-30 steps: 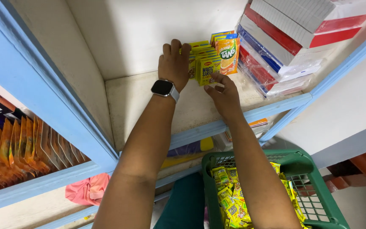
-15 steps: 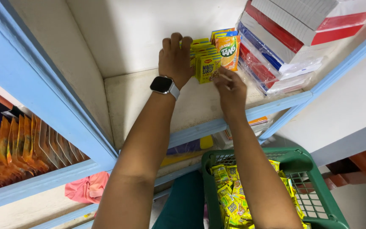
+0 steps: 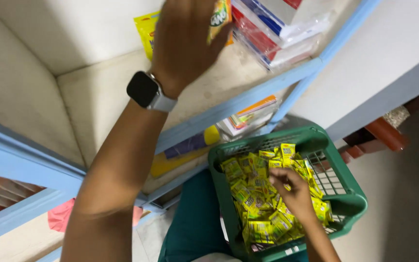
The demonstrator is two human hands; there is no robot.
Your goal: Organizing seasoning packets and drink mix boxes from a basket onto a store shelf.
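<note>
The left hand (image 3: 187, 43), with a dark smartwatch (image 3: 144, 90) at the wrist, is raised in the upper centre of the frame against the stack of yellow packets (image 3: 146, 30) on the white shelf (image 3: 98, 97); its back faces the camera, so it cannot be determined whether the fingers are closed on a packet or only pressed against the stack. The right hand (image 3: 294, 191) is in the lower right of the frame, inside the green basket (image 3: 350, 204), fingers curled loosely among the yellow sachets (image 3: 248, 194); whether any are already pinched is not clear, as the fingertips are buried in the pile. The step in hand appears to be collection of sachets from the basket. For a good result, gather a small flat bundle rather than a loose handful, align the edges before lifting, and keep the wrist clear of the basket rim. The left hand should keep the stack upright and hard against the orange box (image 3: 219, 19), near the red, white and blue cartons (image 3: 277, 29) at the upper right. A sachet dropped over the blue shelf edge (image 3: 238, 104) is the likely fault.
</note>
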